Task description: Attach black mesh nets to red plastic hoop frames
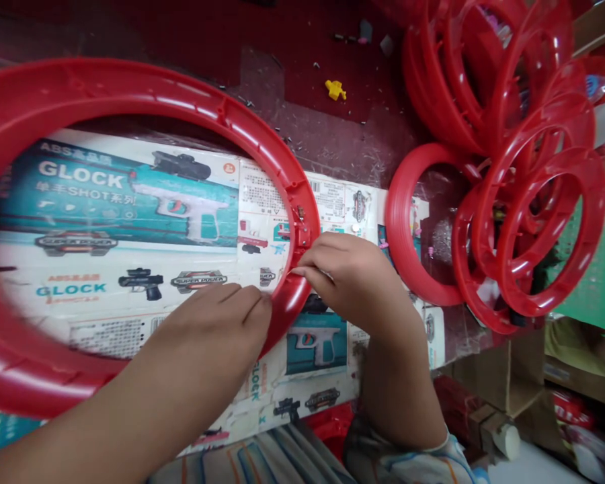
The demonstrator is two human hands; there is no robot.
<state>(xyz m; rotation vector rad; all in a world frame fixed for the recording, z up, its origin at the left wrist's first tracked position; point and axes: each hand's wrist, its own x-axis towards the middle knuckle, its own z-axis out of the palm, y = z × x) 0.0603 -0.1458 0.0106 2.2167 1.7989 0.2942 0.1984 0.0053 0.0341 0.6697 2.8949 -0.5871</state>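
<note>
A large red plastic ring [171, 84], its hollow ribbed side up, lies across flattened printed cardboard. My left hand [226, 323] is closed over the ring's near right rim, its thumb out of sight. At the ring's right end, my right hand [347, 275] has its thumb and fingertips pinched together just inside the channel. What those fingertips hold is too small to make out. Just beyond them, small metal parts [301, 215] sit in the channel.
More red rings [514, 202] are heaped at the right, beside a stack of red rings [400, 222]. A yellow plastic piece [335, 89] and small scraps lie on the dark red tabletop [323, 141]. A green basket [592, 262] stands at the far right.
</note>
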